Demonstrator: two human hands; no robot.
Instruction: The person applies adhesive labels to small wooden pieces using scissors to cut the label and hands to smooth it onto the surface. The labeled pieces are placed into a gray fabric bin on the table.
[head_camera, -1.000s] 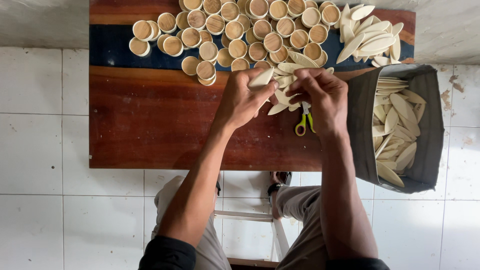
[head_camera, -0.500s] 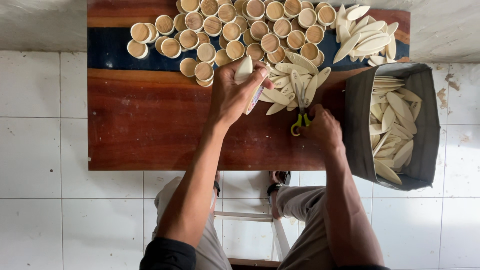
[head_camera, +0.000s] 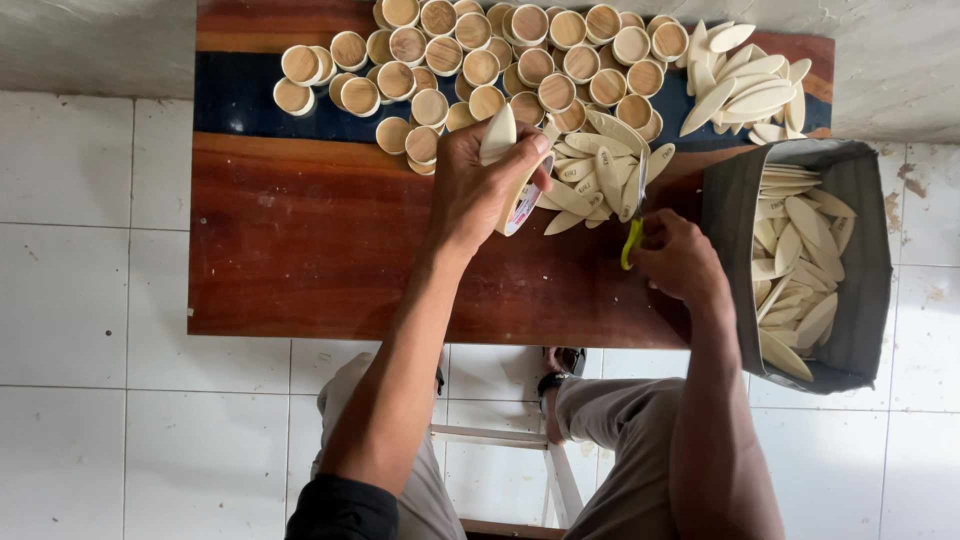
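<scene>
Here the left hand (head_camera: 478, 190) is gripping a roll of tape (head_camera: 522, 195) together with a pale leaf-shaped wooden piece (head_camera: 498, 135), the fingers (head_camera: 528, 152) curled over and pinching both, near the middle of the tabletop (head_camera: 300, 240) toward its far edge. The right hand (head_camera: 678, 258) is closing around the green handles of a pair of scissors (head_camera: 632, 240), its fingers pressed together on them, close to the right edge of the tabletop; the blades are pointing toward the far edge. Between the two hands a loose heap of leaf-shaped pieces (head_camera: 595, 175) is lying on the wood. Along the far edge many small round wooden cups (head_camera: 480, 60) are crowding together, and another pile of leaf shapes (head_camera: 750, 90) is sitting at the far right corner. Just beside the right edge a grey bag (head_camera: 860, 300) is standing open, holding more of the same leaf-shaped pieces.
</scene>
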